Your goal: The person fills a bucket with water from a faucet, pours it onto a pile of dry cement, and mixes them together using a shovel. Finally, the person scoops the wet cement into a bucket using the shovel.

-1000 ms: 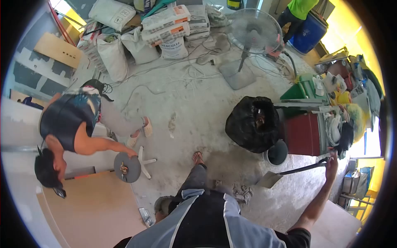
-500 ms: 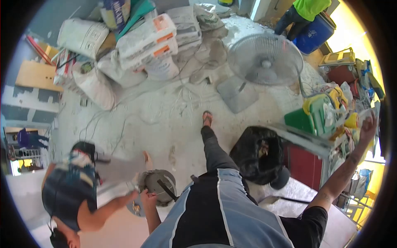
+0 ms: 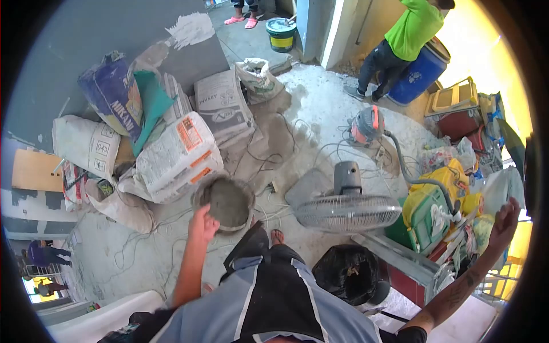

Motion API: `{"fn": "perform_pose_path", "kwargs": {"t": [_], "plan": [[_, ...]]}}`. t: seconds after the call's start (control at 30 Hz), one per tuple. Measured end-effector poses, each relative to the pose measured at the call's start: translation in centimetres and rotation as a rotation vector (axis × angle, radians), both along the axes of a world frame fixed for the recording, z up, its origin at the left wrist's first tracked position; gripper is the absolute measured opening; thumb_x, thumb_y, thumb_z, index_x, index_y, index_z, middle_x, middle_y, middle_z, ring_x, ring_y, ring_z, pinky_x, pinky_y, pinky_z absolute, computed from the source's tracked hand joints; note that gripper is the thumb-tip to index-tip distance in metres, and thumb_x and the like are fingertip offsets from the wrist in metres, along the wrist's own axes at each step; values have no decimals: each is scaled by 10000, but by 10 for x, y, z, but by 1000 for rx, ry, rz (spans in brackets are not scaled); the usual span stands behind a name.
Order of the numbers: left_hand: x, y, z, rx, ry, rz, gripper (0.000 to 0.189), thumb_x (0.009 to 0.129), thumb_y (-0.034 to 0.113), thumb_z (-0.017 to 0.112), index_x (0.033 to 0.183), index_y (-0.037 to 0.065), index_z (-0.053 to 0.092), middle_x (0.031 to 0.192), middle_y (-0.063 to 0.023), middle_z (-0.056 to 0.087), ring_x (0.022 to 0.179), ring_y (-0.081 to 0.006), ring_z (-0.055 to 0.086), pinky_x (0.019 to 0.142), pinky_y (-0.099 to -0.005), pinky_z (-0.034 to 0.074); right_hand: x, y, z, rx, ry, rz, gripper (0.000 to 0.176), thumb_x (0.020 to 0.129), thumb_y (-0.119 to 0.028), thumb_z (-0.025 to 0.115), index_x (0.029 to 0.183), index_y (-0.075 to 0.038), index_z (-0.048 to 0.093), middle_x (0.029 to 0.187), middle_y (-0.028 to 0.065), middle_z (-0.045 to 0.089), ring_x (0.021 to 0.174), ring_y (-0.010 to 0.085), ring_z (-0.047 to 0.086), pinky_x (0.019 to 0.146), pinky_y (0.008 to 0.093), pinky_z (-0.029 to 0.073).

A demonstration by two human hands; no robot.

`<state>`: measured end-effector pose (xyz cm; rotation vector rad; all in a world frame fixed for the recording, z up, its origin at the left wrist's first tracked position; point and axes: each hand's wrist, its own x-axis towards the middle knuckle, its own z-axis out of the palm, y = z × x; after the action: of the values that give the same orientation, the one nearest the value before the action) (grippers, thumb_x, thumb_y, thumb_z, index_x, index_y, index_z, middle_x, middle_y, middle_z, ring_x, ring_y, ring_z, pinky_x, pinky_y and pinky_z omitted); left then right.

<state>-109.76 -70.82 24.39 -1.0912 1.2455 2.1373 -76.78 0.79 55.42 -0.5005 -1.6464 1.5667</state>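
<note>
My left hand (image 3: 203, 225) is closed at the near-left rim of a round bucket (image 3: 230, 203) of grey wet mix; the grip itself is partly hidden. The bucket hangs or stands in front of my legs, beside the white-and-orange bags (image 3: 177, 151). Out at the far right, my right hand (image 3: 505, 222) is raised with its fingers curled in and nothing visible in them. Behind it are plastic bags and a yellow cloth (image 3: 449, 177).
A fan (image 3: 347, 212), black bag (image 3: 349, 274) and green bin (image 3: 423, 220) lie right of my legs. Beyond them are a vacuum (image 3: 367, 124), loose cables and a person in green (image 3: 414, 34) by a blue barrel (image 3: 423, 71). Another bucket (image 3: 281, 35) stands farther back.
My view has turned and moved. The bucket and my left hand have moved forward, away from the co-worker at the left, who is no longer clearly visible. My right hand stays raised.
</note>
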Motion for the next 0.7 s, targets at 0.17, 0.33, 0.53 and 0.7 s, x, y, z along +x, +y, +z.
{"fn": "perform_pose_path", "kwargs": {"t": [0.17, 0.33, 0.53, 0.7], "plan": [[-193, 116, 58, 170, 146, -270, 390, 844, 207, 612, 570, 185, 335, 436, 31, 256, 382, -117, 264, 492, -322, 313, -169, -84, 24, 416, -405, -40, 288, 970, -268, 465, 1089, -31, 575, 638, -46, 354, 541, 11, 279, 475, 180, 201], [-356, 231, 61, 260, 126, -548, 363, 834, 241, 615, 578, 179, 365, 459, 28, 281, 414, -130, 281, 526, -350, 339, -230, -148, 34, 745, -542, -36, 388, 939, -383, 499, 975, -8, 591, 620, -49, 406, 550, 29, 337, 529, 187, 241], [-498, 336, 27, 123, -40, -738, 362, 835, 294, 616, 595, 206, 360, 474, 61, 250, 378, -98, 237, 518, -331, 314, -407, -187, 0, 409, -712, -66, 431, 872, -403, 619, 902, 27, 605, 595, -3, 541, 521, 46, 479, 481, 195, 320], [-593, 423, -5, 178, -48, -743, 370, 852, 340, 601, 618, 186, 360, 497, 57, 260, 375, -101, 237, 490, -343, 302, -556, -104, -74, 68, -665, 17, 365, 908, -350, 580, 911, 12, 624, 666, 31, 596, 539, 48, 480, 475, 189, 330]]}}
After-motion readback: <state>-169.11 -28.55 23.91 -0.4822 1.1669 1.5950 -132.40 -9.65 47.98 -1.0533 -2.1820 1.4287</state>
